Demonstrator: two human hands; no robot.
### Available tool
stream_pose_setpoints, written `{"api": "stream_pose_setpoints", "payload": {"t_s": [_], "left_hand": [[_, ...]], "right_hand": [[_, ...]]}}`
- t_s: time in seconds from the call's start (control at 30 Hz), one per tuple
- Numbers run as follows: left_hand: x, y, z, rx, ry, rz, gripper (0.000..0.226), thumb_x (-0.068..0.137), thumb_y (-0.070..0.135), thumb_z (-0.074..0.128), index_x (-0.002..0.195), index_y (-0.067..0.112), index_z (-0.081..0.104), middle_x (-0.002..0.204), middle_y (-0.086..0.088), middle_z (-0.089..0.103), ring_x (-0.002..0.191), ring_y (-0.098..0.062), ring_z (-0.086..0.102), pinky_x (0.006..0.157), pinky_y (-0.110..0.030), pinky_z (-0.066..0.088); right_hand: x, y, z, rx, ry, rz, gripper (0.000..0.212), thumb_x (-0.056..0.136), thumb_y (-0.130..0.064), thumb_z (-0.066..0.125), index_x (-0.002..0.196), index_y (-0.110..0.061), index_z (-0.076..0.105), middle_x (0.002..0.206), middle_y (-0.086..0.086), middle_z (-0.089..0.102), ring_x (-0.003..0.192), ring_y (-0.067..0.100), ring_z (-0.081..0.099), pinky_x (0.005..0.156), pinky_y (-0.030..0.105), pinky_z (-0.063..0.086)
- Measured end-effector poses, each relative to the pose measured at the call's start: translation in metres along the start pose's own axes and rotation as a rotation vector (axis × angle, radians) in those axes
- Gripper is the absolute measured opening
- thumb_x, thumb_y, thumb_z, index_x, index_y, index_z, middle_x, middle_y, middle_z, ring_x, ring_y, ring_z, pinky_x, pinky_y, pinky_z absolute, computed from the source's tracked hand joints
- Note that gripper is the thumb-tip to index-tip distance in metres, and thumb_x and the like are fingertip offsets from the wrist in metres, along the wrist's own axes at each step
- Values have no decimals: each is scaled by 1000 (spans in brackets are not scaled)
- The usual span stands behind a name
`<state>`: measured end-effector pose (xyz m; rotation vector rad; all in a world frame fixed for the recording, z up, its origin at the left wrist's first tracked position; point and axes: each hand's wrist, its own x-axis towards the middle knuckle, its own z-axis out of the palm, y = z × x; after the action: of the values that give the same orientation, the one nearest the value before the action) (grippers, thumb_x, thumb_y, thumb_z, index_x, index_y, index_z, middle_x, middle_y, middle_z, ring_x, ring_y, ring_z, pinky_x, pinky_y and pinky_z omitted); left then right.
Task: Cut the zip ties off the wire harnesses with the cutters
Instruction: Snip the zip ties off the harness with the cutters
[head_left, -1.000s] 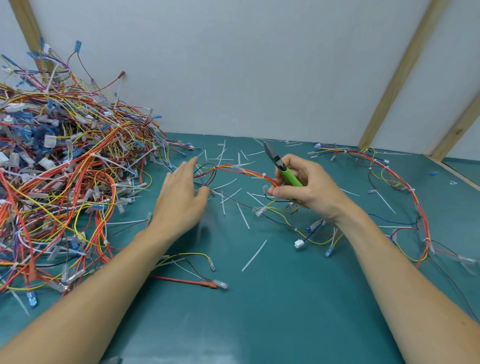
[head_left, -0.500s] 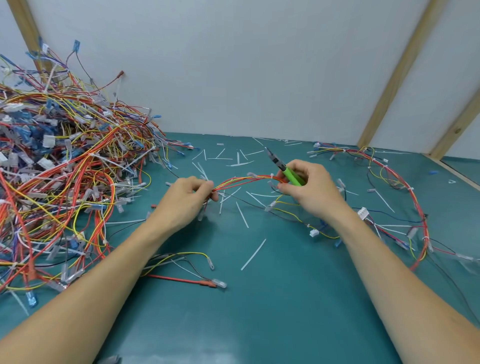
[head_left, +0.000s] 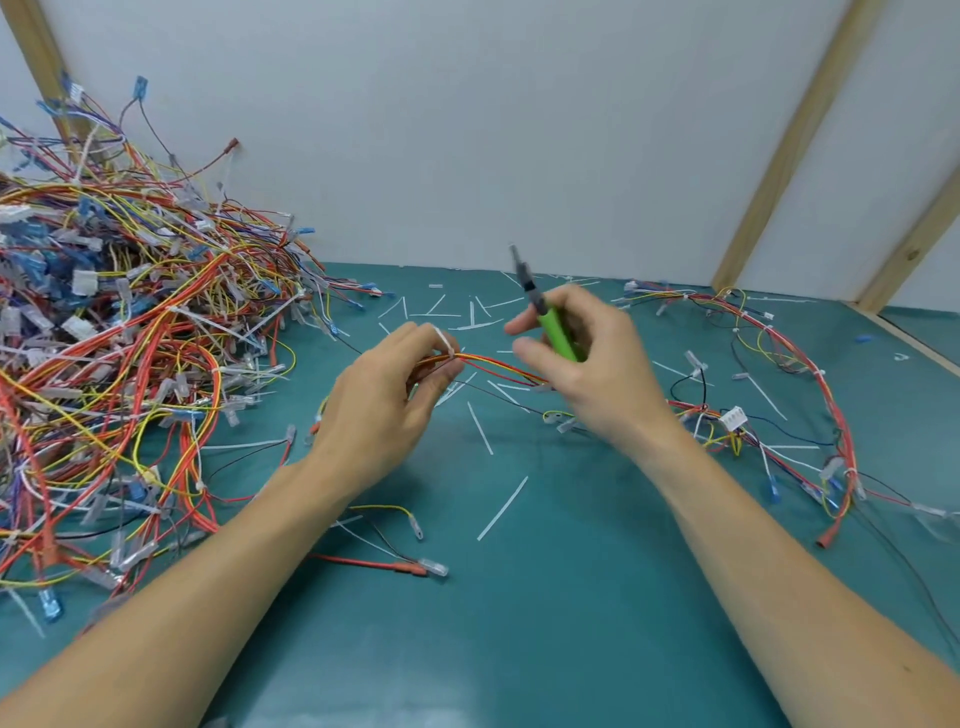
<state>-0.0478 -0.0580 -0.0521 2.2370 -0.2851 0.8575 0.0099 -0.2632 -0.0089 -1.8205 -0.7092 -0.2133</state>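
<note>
My left hand (head_left: 387, 402) pinches a red, orange and yellow wire harness (head_left: 501, 368) just above the green mat, right at a white zip tie (head_left: 445, 343) that sticks up by my fingertips. My right hand (head_left: 592, 369) grips the green-handled cutters (head_left: 550, 322), dark jaws pointing up and away, blurred. The harness runs from my left fingers under my right hand, then loops out to the right across the mat.
A big tangled pile of harnesses (head_left: 119, 353) fills the left side. Cut white zip-tie pieces (head_left: 501, 509) lie scattered over the green mat (head_left: 519, 623). A loose red lead (head_left: 384, 565) lies near my left forearm. The white wall with wooden struts (head_left: 779, 145) stands behind.
My left hand closed on the harness and lifted it off the mat. My right hand rose with the cutters, swinging them more upright.
</note>
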Motion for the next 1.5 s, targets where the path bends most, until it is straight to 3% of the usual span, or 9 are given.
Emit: {"api": "stream_pose_setpoints", "payload": {"t_s": [0.2,0.37,0.47,0.63,0.8,0.87,1.0,1.23,1.5], "left_hand": [[-3,10,5,-127,-76,-70,17,89,32,65,98,18,62,74,0,55,69,-18,52,65,-32,47],[3,7,-2,-414,-208,-330,35,101,40,54,72,31,71,69,-14,55,72,-26,51,67,-23,39],[2,3,0,-445,-257,-396,21,98,35,62,93,19,76,73,-9,51,71,-18,40,67,-32,32],[0,2,9,-507,-170,-400,7,94,20,70,96,16,76,79,10,74,72,2,62,70,-9,46],[2,1,6,-444,-84,-434,12,91,29,72,82,24,77,76,-7,74,66,-7,55,66,-23,43],[1,0,4,-413,-51,-449,19,93,35,70,81,23,78,62,-15,60,57,-11,41,57,-23,31],[3,0,1,-415,-25,-538,28,96,35,66,78,17,78,43,12,31,43,-7,26,49,-24,22],[5,0,-3,-404,-94,-593,27,92,34,69,72,18,77,49,7,22,53,-15,19,56,-34,17],[3,3,-2,-315,-55,-491,28,94,28,68,68,18,75,52,0,38,50,-15,24,44,-21,19]], "right_hand": [[-5,9,18,37,-173,91,23,90,-8,78,83,-19,59,66,-16,58,62,4,49,63,16,40],[-2,10,15,155,-136,168,23,90,-4,77,83,-16,58,71,-10,61,64,10,49,59,18,41],[-5,16,22,165,-97,288,21,89,-9,79,83,-17,60,67,-11,62,57,4,54,57,20,43],[-7,23,30,221,-107,410,15,87,-11,80,89,-16,67,69,-12,70,66,0,67,62,19,50],[-3,20,26,218,-39,437,16,89,-27,80,93,-15,71,75,-5,75,61,5,62,64,32,54],[1,19,16,149,60,378,22,92,-38,76,90,-17,71,80,-6,77,62,5,63,60,36,56],[5,20,-8,-54,159,147,26,88,-48,74,85,-22,74,80,-3,75,71,17,68,71,34,53],[4,25,-19,-465,-193,-71,27,76,-49,87,93,-29,79,84,-21,73,81,2,67,76,18,49],[5,27,-15,-523,-142,-119,30,77,-54,83,94,-30,80,85,-17,73,83,4,66,75,23,49]]}}
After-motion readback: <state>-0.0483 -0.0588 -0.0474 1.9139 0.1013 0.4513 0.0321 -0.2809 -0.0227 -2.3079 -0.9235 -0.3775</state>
